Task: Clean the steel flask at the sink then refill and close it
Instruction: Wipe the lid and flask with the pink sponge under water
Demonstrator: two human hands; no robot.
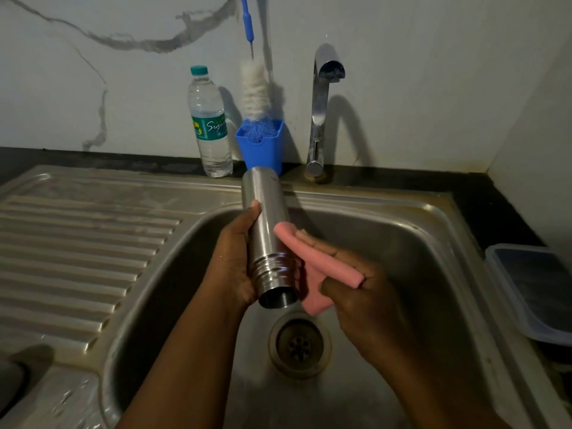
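Note:
The steel flask (268, 230) is held over the sink basin (387, 243), lying tilted with its open threaded mouth toward me and its base pointing at the back wall. No cap is on it. My left hand (230, 261) grips the flask from the left, thumb on the body. My right hand (365, 292) holds a folded pink cloth (312, 267) and presses it against the flask's right side near the threads. The tap (322, 106) stands behind the basin with no water running.
A clear plastic water bottle (210, 125) and a blue holder (261, 147) with a bottle brush (255, 91) stand at the back edge. The ribbed drainboard (71, 252) lies left. A lidded plastic container (535, 289) sits right. The drain (298, 345) is below the flask.

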